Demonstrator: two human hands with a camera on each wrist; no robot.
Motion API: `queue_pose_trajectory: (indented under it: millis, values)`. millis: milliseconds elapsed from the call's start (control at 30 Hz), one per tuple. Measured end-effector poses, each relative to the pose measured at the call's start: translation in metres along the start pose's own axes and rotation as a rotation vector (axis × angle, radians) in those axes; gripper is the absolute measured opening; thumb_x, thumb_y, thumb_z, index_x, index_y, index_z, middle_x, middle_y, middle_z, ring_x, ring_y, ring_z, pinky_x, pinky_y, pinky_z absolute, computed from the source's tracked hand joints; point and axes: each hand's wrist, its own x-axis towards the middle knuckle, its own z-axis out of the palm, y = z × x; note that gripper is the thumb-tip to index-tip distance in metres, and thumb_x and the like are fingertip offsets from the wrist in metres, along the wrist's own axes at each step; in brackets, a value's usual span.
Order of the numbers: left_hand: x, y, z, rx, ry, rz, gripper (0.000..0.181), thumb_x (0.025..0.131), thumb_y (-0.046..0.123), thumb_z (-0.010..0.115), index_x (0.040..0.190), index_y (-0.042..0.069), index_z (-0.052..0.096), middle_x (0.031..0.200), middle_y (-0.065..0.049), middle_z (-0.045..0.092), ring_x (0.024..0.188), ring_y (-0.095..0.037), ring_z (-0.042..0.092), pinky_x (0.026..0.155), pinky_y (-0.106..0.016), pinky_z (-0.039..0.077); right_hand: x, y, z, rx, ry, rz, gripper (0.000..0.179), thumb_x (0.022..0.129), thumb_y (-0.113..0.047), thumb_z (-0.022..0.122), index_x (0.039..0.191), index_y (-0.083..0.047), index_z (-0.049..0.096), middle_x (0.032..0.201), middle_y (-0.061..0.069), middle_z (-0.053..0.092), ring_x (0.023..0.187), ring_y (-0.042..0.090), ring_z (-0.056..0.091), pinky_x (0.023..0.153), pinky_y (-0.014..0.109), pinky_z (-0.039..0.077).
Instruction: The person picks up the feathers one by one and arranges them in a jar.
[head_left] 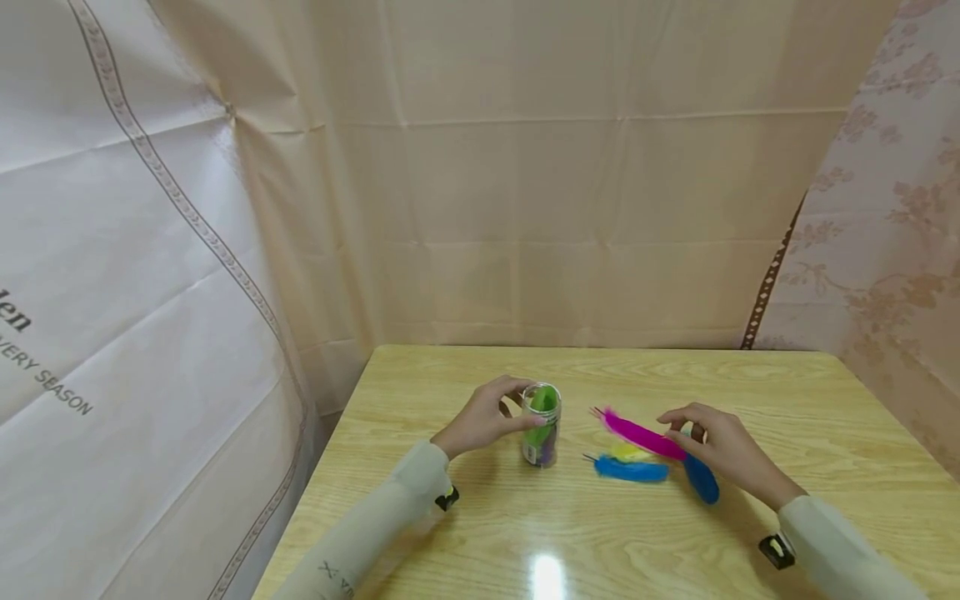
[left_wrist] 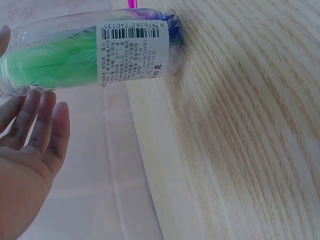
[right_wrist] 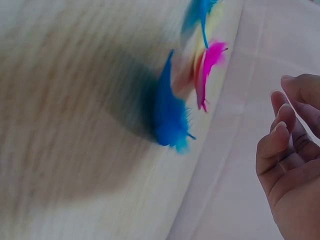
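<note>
My left hand (head_left: pixel 487 417) holds a clear jar (head_left: pixel 542 450) near its rim, thumb on one side and fingers on the other. The jar stands upright on the table, and a green feather (left_wrist: pixel 55 62) and something purple-blue show inside it. A white barcode label (left_wrist: pixel 132 50) is on its side. To the right of the jar lie a magenta feather (head_left: pixel 637 434), a yellow feather (head_left: pixel 628 452) and a blue feather (head_left: pixel 632 469). My right hand (head_left: pixel 708 437) hovers over another blue feather (right_wrist: pixel 170 107), fingers loosely bent, a gap showing between thumb and fingertips and nothing held.
The wood-grain table (head_left: pixel 450 550) reaches back to a beige hanging cloth (head_left: pixel 570 217). A white printed cloth (head_left: pixel 150 350) hangs at the left, a floral one (head_left: pixel 900 292) at the right. Dark wrist devices sit under both cuffs.
</note>
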Motion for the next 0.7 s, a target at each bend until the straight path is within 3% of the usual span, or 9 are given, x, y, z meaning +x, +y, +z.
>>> queue_pose_trajectory:
  millis: [467, 700]
  values:
    - [0.000, -0.002, 0.001, -0.008, -0.008, -0.007, 0.058, 0.079, 0.052, 0.071, 0.131, 0.032, 0.055, 0.115, 0.015, 0.057, 0.099, -0.007, 0.055, 0.073, -0.027, 0.053, -0.020, 0.010, -0.002, -0.054, 0.041, 0.071, 0.021, 0.085, -0.016, 0.073, 0.105, -0.024, 0.068, 0.086, -0.009, 0.063, 0.058, 0.004, 0.048, 0.044, 0.021, 0.038]
    - [0.000, -0.001, 0.001, 0.000, -0.003, -0.010, 0.057, 0.079, 0.053, 0.071, 0.130, 0.033, 0.055, 0.115, 0.015, 0.057, 0.098, -0.007, 0.055, 0.073, -0.026, 0.053, -0.028, 0.014, -0.003, -0.072, 0.042, 0.089, 0.024, 0.083, -0.013, 0.075, 0.107, -0.016, 0.070, 0.084, -0.008, 0.063, 0.057, 0.004, 0.046, 0.044, 0.021, 0.037]
